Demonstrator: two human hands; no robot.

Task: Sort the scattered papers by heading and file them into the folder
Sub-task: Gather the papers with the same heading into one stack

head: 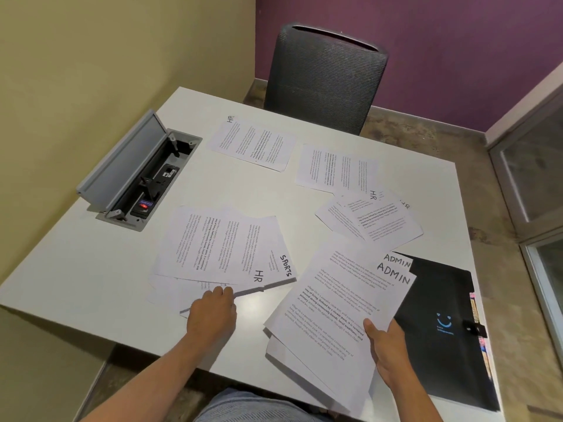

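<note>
My right hand grips a small stack of sheets headed ADMIN, lifted over the near edge of the white table. My left hand rests with curled fingers on the near edge of a fanned pile showing HR and SPORTS headings. A single HR sheet lies at the far middle. Another printed sheet lies to its right, heading hidden. A further overlapping HR pile lies at the right. The black folder lies at the near right, partly under the ADMIN stack.
An open grey cable box with sockets is set into the table at the left. A dark mesh chair stands behind the far edge. A glass partition runs along the right.
</note>
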